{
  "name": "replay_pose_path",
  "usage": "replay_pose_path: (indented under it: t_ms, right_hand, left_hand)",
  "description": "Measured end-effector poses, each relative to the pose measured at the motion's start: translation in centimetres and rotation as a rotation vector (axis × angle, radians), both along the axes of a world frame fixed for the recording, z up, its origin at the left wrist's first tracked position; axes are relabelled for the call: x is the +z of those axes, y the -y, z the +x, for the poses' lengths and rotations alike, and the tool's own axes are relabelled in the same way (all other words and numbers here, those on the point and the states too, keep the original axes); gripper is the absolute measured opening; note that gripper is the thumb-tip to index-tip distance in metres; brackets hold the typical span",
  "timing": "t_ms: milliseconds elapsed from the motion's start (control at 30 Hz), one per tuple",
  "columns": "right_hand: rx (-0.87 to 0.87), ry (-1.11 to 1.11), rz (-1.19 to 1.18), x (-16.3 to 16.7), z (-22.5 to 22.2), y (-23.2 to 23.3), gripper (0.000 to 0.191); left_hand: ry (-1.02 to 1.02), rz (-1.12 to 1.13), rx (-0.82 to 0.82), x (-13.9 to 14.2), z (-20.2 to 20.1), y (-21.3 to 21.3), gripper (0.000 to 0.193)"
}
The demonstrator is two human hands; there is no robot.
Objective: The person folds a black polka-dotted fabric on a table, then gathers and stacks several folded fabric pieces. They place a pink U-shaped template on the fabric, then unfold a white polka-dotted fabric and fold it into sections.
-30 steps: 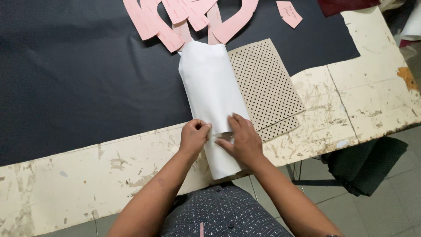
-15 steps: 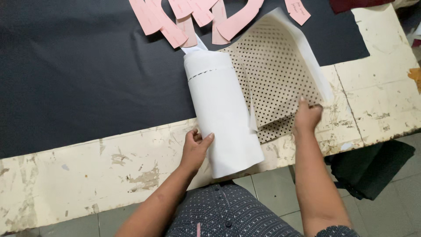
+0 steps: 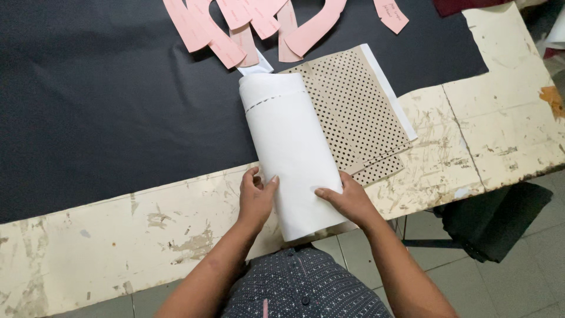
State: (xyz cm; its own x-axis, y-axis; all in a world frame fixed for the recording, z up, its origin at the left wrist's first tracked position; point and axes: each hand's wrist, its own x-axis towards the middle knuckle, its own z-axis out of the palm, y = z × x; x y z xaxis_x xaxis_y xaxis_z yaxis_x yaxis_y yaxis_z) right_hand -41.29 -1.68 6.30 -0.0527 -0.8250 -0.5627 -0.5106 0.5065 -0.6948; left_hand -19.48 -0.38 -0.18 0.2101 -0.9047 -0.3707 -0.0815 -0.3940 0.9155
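Resting flat on the near end of the white roll (image 3: pixel 291 147), the right hand (image 3: pixel 347 200) has come back from the perforated tan sheet (image 3: pixel 359 112), whose edge it was lifting half a second ago. That sheet now lies flat again on the desk (image 3: pixel 488 135), just right of the roll. The left hand (image 3: pixel 256 197) still curls against the roll's left side, fingers pressed on it. Pink pattern pieces (image 3: pixel 259 23) lie on the black material (image 3: pixel 106 100) beyond.

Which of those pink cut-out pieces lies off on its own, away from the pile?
The small pink piece at the top right: it lies alone on the black sheet, while the other pink pieces overlap.
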Motion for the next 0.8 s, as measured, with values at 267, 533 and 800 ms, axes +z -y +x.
replay_pose_path:
  t_ms: [267,533,800]
  right_hand:
    - [0.813,0.252,-0.156,3.4,9.1,-3.4,0.076]
    - [0.605,0.062,-0.146,0.3,11.4,-1.4,0.058]
    - [0.554,0.014,0.093,-1.6,18.6,-0.4,0.077]
  left_hand:
    - [-0.114,0.120,0.277,2.5,7.6,-1.5,0.049]
    - [-0.041,0.116,0.337,3.1,15.9,-5.4,0.065]
    - [0.345,-0.054,0.202,2.1,16.9,-8.3,0.070]
